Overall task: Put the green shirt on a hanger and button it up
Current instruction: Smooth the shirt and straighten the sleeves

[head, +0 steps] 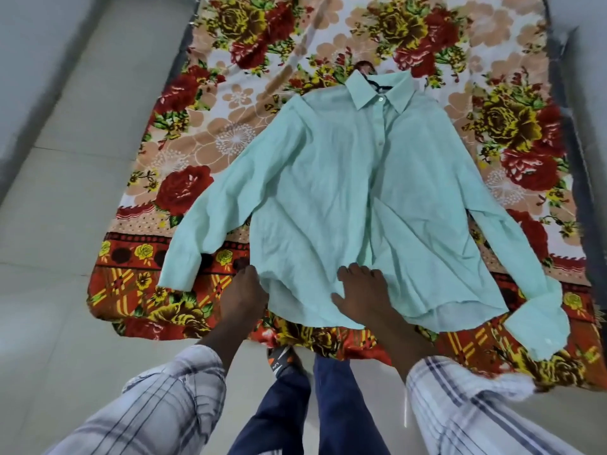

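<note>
The pale green shirt (341, 192) lies flat and face up on a floral bedsheet, sleeves spread to both sides, its front placket closed with buttons showing down the upper part. A dark hanger (369, 78) peeks out at the collar; the rest of it is hidden inside the shirt. My left hand (241, 295) rests at the shirt's lower left hem, fingers partly under the cloth edge. My right hand (359, 295) lies flat on the lower front of the shirt, fingers spread.
The floral bedsheet (184, 192) covers a mattress on a tiled floor (65, 224). Grey walls run along the left and right. My legs in blue trousers and one sandalled foot (282, 359) stand at the sheet's near edge.
</note>
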